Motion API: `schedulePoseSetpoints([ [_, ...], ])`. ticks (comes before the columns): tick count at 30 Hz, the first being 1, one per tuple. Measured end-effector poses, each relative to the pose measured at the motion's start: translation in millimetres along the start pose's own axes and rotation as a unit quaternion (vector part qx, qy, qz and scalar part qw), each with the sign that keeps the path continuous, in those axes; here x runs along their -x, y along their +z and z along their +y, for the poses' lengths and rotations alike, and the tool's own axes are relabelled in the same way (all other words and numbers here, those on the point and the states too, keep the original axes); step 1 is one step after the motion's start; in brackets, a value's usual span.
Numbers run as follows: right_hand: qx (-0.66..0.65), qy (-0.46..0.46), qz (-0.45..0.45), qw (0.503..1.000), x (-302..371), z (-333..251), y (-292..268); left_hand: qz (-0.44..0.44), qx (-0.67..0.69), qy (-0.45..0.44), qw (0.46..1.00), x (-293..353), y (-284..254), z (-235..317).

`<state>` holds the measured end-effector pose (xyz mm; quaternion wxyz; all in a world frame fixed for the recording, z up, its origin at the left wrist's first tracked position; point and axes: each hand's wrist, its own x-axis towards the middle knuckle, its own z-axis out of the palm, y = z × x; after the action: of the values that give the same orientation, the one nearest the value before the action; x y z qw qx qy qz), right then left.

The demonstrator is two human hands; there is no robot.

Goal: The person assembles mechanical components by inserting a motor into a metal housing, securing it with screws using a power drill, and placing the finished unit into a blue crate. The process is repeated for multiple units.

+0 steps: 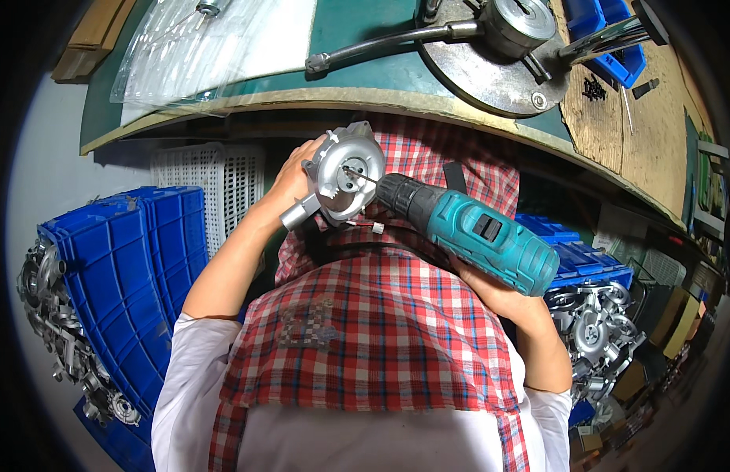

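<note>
My left hand [298,175] grips a silver metal pump housing [345,175] from its left side, over my lap. The housing has a round spiral body with an outlet pipe pointing down and left, and a short cable with a white connector [377,228] hangs beneath it. My right hand [499,293] is closed round the handle of a teal and black cordless drill [491,236], which mostly hides the fingers. The thin bit of the drill reaches into the centre opening of the housing; whether it touches a screw I cannot make out.
A green-topped workbench [357,82] runs across ahead, bearing a round metal fixture [491,71] with a lever, plastic trays [184,47] and a blue bin [628,63]. Blue crates [129,267] stand at left beside a white basket [239,189]. Metal castings [593,334] are piled at right.
</note>
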<state>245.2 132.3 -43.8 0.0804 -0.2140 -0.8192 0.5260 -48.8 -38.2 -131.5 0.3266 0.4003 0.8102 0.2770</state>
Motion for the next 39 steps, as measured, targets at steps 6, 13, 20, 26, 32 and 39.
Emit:
schedulePoseSetpoints([
  [6, -0.060, 0.044, -0.013, 0.997, -10, -5, -1, -0.020, 0.036, -0.026, 0.999, -1, -1, -1],
  [13, 0.003, -0.007, -0.001, 1.000, -3, 3, -4, -0.001, -0.022, 0.017, 1.000, 0, 3, -12],
  [20, 0.062, -0.025, -0.023, 0.998, -7, 2, -9, 0.005, -0.026, 0.062, 0.998, 0, 4, -16],
  [26, 0.078, -0.007, -0.057, 0.995, -9, -3, -10, -0.006, -0.039, 0.032, 0.999, 1, 3, -10],
  [32, -0.015, 0.030, -0.033, 0.999, 3, -2, -6, -0.025, 0.053, -0.024, 0.998, -8, 7, -26],
  [39, 0.027, -0.025, -0.006, 0.999, 11, 8, -4, -0.052, 0.099, -0.041, 0.993, -12, 2, -18],
])
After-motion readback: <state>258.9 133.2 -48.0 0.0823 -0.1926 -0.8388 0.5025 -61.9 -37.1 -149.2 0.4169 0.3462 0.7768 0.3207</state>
